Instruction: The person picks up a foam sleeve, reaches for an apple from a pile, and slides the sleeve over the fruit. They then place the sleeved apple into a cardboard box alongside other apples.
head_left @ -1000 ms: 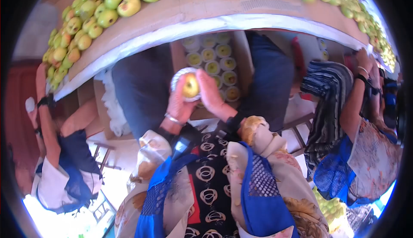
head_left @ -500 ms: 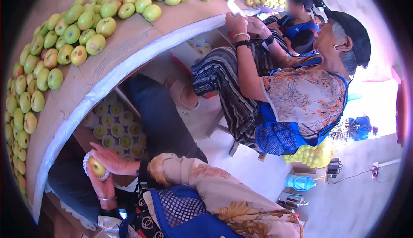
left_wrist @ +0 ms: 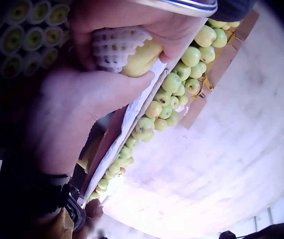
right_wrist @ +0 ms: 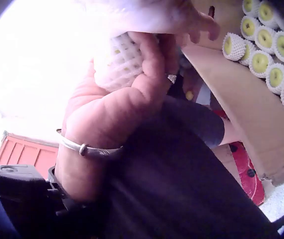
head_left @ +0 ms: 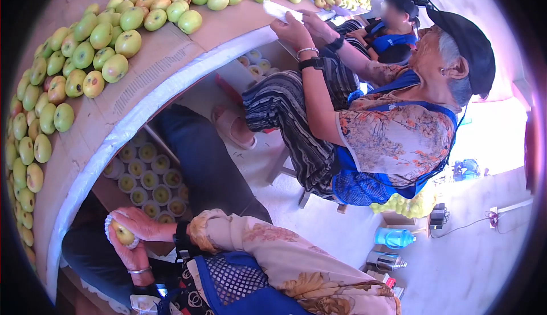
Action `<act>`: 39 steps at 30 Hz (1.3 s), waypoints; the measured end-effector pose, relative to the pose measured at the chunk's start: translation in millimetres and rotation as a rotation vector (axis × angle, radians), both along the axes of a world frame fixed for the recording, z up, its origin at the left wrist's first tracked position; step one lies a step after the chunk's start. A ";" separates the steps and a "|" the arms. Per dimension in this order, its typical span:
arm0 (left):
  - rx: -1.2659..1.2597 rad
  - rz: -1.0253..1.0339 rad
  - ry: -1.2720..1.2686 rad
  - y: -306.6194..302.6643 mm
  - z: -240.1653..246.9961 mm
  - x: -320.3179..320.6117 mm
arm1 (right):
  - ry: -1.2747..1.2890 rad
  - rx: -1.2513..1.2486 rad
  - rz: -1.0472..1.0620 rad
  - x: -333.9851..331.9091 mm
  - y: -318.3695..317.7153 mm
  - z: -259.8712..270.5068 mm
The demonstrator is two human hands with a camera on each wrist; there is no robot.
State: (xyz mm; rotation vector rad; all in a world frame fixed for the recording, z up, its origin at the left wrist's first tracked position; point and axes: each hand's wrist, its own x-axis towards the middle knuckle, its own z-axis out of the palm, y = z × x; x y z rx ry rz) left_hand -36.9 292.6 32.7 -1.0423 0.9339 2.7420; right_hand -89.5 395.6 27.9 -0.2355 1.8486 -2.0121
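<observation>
A yellow-green apple (head_left: 123, 234) sits partly inside a white foam net (left_wrist: 114, 47) at the lower left of the head view. My left hand (head_left: 134, 258), with a silver bracelet at its wrist, grips the netted apple from below, fingers curled round it in the right wrist view. Across the top and side of the apple lies my right hand (head_left: 149, 226), its fingers extended and its thumb along the bare fruit in the left wrist view. Just beyond both hands, rows of netted apples (head_left: 149, 179) fill a cardboard box (right_wrist: 246, 84).
Loose green apples (head_left: 82, 54) are heaped on the cardboard-covered table (head_left: 154, 70), whose white edge (head_left: 108, 147) runs beside my hands. At the right a seated person (head_left: 399, 127) holds a white foam net (head_left: 282, 12). Bottles (head_left: 394, 238) stand on the floor.
My head view has swung to the right, bringing the neighbouring person into sight. My right hand has closed in over the apple, which stays in my left hand.
</observation>
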 end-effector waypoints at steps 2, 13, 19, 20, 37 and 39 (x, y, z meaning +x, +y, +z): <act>-0.039 0.032 -0.007 -0.1 0.6 -1.2 | 0.003 -0.020 -0.045 1.6 -5.6 0.9; -0.126 -0.074 0.013 22.3 0.8 -7.1 | -0.174 -0.044 -0.003 -5.1 28.8 -13.1; -0.096 -0.195 -0.029 14.1 9.9 3.8 | -0.421 -0.135 0.275 -6.9 49.8 -1.3; -0.152 -0.233 -0.019 13.7 11.3 5.6 | -0.403 -0.127 0.315 -7.2 50.4 -1.3; -0.138 -0.096 0.074 -43.6 31.4 28.7 | -0.620 0.196 -0.342 -136.6 22.3 -116.1; -0.181 -0.148 0.135 -50.0 41.1 27.6 | -0.582 0.102 -0.388 -158.8 15.2 -166.1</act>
